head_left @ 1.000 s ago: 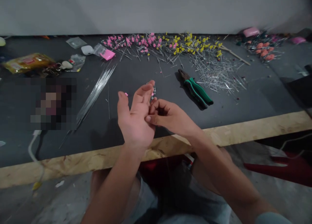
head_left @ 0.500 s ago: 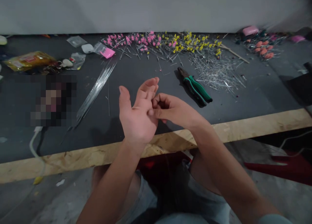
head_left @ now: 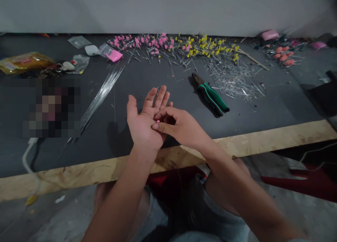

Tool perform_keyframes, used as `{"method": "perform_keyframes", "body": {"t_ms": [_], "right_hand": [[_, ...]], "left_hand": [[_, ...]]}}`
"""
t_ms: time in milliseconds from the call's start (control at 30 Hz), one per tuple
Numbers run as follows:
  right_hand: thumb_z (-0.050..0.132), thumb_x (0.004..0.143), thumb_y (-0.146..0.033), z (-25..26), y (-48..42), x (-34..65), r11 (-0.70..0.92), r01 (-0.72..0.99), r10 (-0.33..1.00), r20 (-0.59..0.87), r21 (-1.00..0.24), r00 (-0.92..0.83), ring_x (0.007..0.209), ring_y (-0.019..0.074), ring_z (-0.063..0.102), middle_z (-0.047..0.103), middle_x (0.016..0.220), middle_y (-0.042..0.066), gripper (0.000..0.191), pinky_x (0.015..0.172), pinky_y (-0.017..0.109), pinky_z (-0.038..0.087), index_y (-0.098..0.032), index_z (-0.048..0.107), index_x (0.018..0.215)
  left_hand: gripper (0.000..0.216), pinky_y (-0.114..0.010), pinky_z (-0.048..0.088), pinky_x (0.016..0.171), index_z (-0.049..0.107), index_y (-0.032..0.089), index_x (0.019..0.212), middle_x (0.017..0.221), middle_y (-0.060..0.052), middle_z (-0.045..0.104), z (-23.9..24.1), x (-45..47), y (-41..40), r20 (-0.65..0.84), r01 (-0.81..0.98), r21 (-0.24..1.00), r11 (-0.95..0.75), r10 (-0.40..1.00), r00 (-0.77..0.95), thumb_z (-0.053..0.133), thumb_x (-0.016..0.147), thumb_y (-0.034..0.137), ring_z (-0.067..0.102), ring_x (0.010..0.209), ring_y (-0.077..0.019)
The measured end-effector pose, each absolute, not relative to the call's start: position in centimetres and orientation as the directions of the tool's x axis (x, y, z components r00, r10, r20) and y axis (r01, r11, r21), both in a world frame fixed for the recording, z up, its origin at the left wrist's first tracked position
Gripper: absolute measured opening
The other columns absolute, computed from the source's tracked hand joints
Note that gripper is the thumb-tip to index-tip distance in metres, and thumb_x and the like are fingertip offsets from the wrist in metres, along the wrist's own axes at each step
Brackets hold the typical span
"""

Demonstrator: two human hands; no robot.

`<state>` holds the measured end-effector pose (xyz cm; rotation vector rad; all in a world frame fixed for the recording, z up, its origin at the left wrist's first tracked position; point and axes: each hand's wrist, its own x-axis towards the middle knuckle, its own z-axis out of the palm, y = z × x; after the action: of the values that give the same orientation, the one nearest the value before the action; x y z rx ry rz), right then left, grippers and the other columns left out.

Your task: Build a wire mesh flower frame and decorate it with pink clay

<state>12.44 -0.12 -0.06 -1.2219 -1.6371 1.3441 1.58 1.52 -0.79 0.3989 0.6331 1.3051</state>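
My left hand (head_left: 143, 121) is held palm up over the dark table (head_left: 158, 84), its fingers stretched out and apart. My right hand (head_left: 179, 126) rests against that palm, thumb and forefinger pinched together on a tiny pink bead (head_left: 158, 121). A thin bit of wire (head_left: 158, 89) shows past my left fingertips. Green-handled pliers (head_left: 210, 96) lie just right of both hands.
Pink-tipped wires (head_left: 142, 43) and yellow-tipped wires (head_left: 205, 47) lie along the back, beside a heap of bare cut wires (head_left: 234, 78). A bundle of long wires (head_left: 101, 96) lies to the left. Small bags (head_left: 79, 41), a yellow packet (head_left: 25, 61), orange pieces (head_left: 283, 54). Wooden table edge (head_left: 263, 140).
My left hand has tipped flatter and spread its fingers. My right hand has slid down onto the left palm and pinched there.
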Motion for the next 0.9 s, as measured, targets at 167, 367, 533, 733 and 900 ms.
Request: {"method": "perform_keyframes", "body": {"t_ms": [167, 367, 533, 733, 900], "right_hand": [[0.066, 0.079, -0.036, -0.3, -0.3, 12.0, 0.023, 0.202, 0.968, -0.029, -0.979, -0.249, 0.072, 0.0120, 0.052, 0.062, 0.081, -0.001, 0.019, 0.066, 0.026, 0.039, -0.020, 0.059, 0.085], [0.063, 0.081, -0.037, -0.2, -0.2, 11.9, 0.007, 0.184, 0.959, -0.045, -0.983, -0.280, 0.073, 0.0120, 0.054, 0.064, 0.082, 0.000, 0.018, 0.067, 0.025, 0.040, -0.019, 0.061, 0.082], [0.059, 0.082, -0.033, -0.4, 0.2, 12.3, -0.028, 0.146, 0.945, -0.074, -0.989, -0.319, 0.072, 0.0122, 0.052, 0.062, 0.079, -0.001, 0.015, 0.069, 0.027, 0.040, -0.018, 0.061, 0.083], [0.065, 0.077, -0.033, -0.6, 0.6, 12.8, -0.101, 0.107, 0.938, -0.131, -0.989, -0.320, 0.063, 0.0102, 0.041, 0.045, 0.067, -0.005, 0.024, 0.060, 0.025, 0.033, -0.020, 0.046, 0.071], [0.066, 0.077, -0.034, -0.8, 0.7, 13.0, -0.114, 0.107, 0.929, -0.144, -0.988, -0.339, 0.063, 0.0100, 0.038, 0.042, 0.066, -0.005, 0.028, 0.059, 0.026, 0.031, -0.020, 0.043, 0.070]], "left_hand": [[0.050, -0.039, 0.038, 0.107, 0.063, 0.026, 0.092, 0.129, -0.003, 0.060, -1.0, 1.5, 1.4, -0.194, -0.766, 0.600, 0.232, 0.971, 0.142, 0.035, 0.085, 0.067, 0.043, 0.133, -0.0251], [0.049, -0.040, 0.038, 0.107, 0.063, 0.025, 0.090, 0.130, -0.003, 0.060, -1.2, 1.3, 1.6, -0.192, -0.779, 0.580, 0.238, 0.969, 0.153, 0.034, 0.086, 0.065, 0.042, 0.134, -0.0253], [0.049, -0.042, 0.037, 0.108, 0.064, 0.025, 0.090, 0.127, -0.004, 0.062, -0.5, 1.3, 1.4, -0.179, -0.778, 0.589, 0.218, 0.974, 0.138, 0.034, 0.086, 0.064, 0.039, 0.136, -0.0280], [0.054, -0.041, 0.034, 0.111, 0.065, 0.022, 0.091, 0.120, -0.006, 0.064, 0.3, 2.1, 0.9, -0.157, -0.769, 0.606, 0.203, 0.978, 0.135, 0.030, 0.088, 0.064, 0.038, 0.136, -0.0284], [0.055, -0.039, 0.032, 0.112, 0.065, 0.021, 0.090, 0.119, -0.006, 0.065, 0.4, 2.1, 0.9, -0.147, -0.752, 0.620, 0.226, 0.974, 0.172, 0.028, 0.089, 0.062, 0.039, 0.136, -0.0276]]}}
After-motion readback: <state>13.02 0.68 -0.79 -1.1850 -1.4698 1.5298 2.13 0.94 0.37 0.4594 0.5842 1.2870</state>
